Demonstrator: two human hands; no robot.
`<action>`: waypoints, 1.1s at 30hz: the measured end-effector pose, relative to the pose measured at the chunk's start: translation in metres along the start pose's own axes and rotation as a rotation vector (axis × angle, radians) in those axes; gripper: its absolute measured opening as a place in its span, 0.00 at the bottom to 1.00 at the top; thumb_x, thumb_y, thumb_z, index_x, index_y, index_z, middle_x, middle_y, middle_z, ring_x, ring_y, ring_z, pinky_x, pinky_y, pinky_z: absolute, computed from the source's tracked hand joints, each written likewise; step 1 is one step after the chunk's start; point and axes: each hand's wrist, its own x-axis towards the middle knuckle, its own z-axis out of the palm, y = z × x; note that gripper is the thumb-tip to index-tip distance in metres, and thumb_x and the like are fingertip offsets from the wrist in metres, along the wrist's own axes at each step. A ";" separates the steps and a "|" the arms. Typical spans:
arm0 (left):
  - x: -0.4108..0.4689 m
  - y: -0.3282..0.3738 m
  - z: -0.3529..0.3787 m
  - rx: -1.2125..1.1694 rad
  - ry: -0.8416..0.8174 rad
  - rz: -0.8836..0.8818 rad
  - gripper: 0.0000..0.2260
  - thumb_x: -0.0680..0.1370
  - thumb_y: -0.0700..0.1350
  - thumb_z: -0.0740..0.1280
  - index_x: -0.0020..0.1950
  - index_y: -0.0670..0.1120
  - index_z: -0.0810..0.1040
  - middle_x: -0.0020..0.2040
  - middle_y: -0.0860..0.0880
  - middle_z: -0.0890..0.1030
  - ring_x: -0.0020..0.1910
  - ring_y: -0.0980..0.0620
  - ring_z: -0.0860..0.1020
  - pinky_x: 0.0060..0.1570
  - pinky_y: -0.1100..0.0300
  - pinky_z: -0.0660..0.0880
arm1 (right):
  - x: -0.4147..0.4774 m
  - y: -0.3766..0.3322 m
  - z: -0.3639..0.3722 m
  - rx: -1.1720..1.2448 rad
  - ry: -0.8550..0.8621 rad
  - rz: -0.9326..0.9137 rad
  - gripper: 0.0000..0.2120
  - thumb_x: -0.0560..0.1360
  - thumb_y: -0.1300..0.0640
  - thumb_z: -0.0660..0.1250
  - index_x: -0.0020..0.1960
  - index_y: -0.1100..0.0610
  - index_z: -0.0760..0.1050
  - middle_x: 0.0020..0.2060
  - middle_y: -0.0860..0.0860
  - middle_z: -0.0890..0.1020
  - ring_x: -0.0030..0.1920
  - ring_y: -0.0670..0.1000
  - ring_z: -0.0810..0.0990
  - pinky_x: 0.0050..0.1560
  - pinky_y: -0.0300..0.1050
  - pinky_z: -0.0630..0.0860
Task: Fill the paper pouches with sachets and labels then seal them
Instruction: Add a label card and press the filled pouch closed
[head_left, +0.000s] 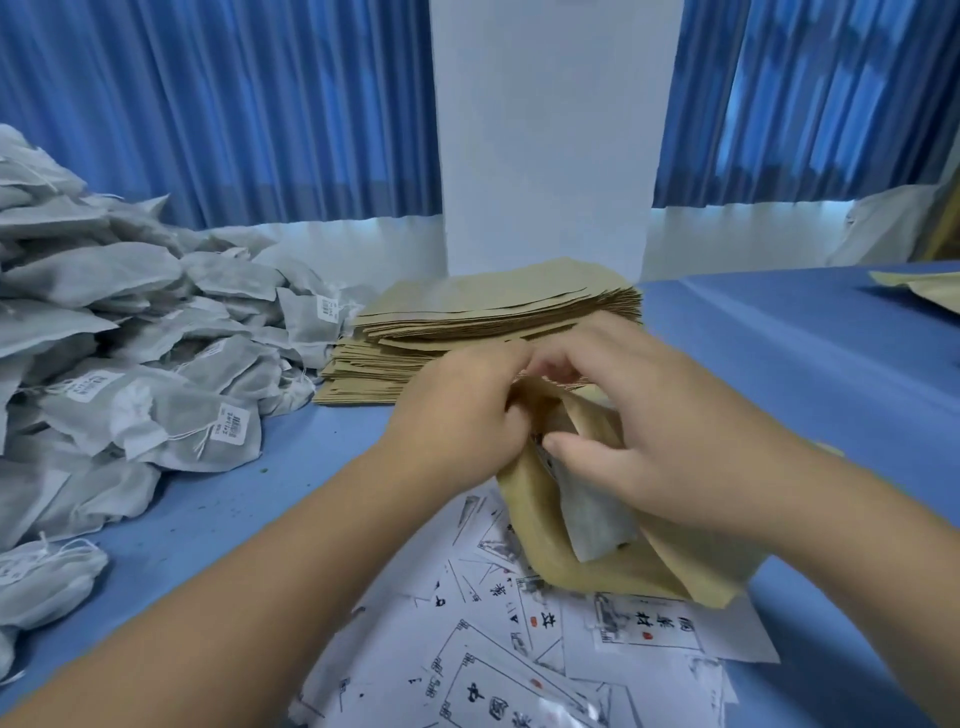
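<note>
**Desk:** What sits at the centre of the shot?

**Photographer:** A brown paper pouch, held upright and tilted over a blue-covered table. A grey sachet shows at its front. I cannot tell whether it is seen through a window or poking out of an opening.

**Desk:** And the hands?

**Photographer:** Both are on the pouch. The left hand has its fingers curled round the top edge at the mouth. The right hand grips the same edge from the other side, with its thumb pressed against the front.

**Desk:** What lies under it?

**Photographer:** A loose spread of white labels printed with black characters and small red seals. The pouch's lower edge hangs over them.

**Desk:** Further out?

**Photographer:** Just behind the hands is a flat stack of pouches. To the person's left, a heaped pile of sachets, grey with strings and barcode tags, reaches that stack. A lone pouch lies at the far right edge. At the back stand blue curtains and a white pillar.
</note>
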 end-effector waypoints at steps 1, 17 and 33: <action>0.004 0.005 0.003 0.009 -0.002 -0.005 0.14 0.71 0.42 0.62 0.55 0.53 0.77 0.46 0.55 0.79 0.50 0.49 0.76 0.45 0.52 0.74 | -0.008 0.001 -0.002 -0.026 -0.011 0.061 0.22 0.71 0.54 0.68 0.64 0.45 0.69 0.55 0.43 0.71 0.56 0.44 0.72 0.56 0.42 0.70; 0.001 0.088 0.074 0.245 -0.105 0.080 0.29 0.67 0.60 0.71 0.64 0.57 0.65 0.60 0.54 0.68 0.58 0.52 0.70 0.49 0.53 0.61 | -0.076 0.047 -0.012 0.106 0.444 0.364 0.13 0.64 0.59 0.61 0.41 0.49 0.82 0.39 0.39 0.82 0.42 0.38 0.78 0.41 0.25 0.69; 0.018 0.074 0.084 0.398 -0.136 0.155 0.10 0.69 0.47 0.70 0.49 0.48 0.75 0.45 0.47 0.74 0.43 0.44 0.75 0.34 0.56 0.59 | -0.100 0.056 -0.001 -0.069 -0.066 0.336 0.28 0.69 0.58 0.65 0.65 0.41 0.61 0.59 0.42 0.69 0.55 0.49 0.74 0.53 0.47 0.73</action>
